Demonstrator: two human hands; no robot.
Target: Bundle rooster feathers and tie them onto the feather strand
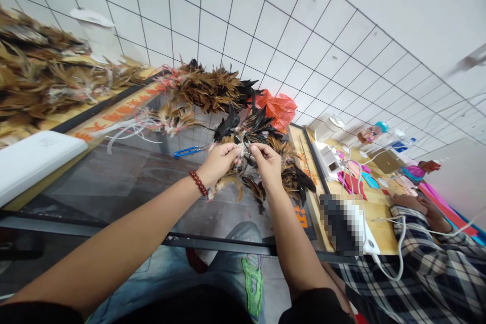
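Observation:
My left hand (220, 161) and my right hand (268, 161) meet over a glass tabletop (125, 182). Both are pinched closed on a bundle of brown and black feathers (261, 136), where thin white string shows between the fingertips. A red bead bracelet (199, 183) circles my left wrist. More of the feather bundle hangs below and to the right of my right hand. Blue-handled snips (188, 151) lie on the glass just left of my left hand.
Long strings of brown feathers (49, 78) pile up at the far left and at the table's back (212, 88). A white box (32, 159) lies left. A red plastic bag (279, 108) sits behind. Another person in a plaid shirt (425, 258) sits at a neighbouring table to the right.

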